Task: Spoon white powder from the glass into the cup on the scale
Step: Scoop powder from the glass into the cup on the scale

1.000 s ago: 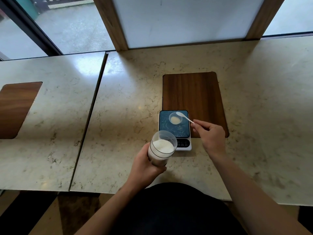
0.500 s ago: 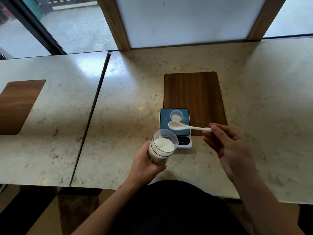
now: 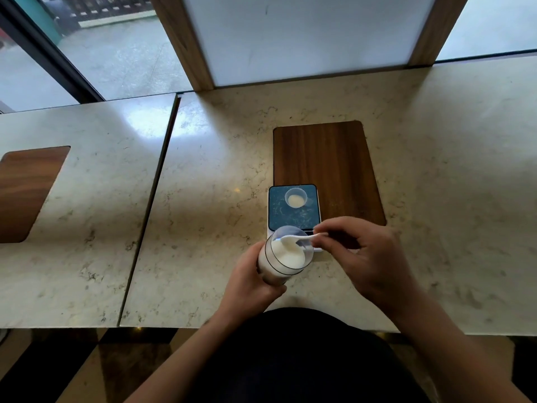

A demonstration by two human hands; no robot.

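left hand (image 3: 250, 282) wrapped around glass (image 3: 283, 257) at 6 o'clock, right hand (image 3: 369, 257) at 3 o'clock pinching spoon (image 3: 293, 239), both forearms angled inward.

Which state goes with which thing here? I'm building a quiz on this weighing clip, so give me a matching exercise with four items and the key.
Things:
1. glass
2. cup
3. spoon
4. scale

States:
A. standing on the blue platform, a little powder inside
B. partly on the wooden board, partly on the marble
C. tilted, gripped by the left hand
D. bowl dipped in powder, handle pinched by the right hand

Pairs: 1-C, 2-A, 3-D, 4-B
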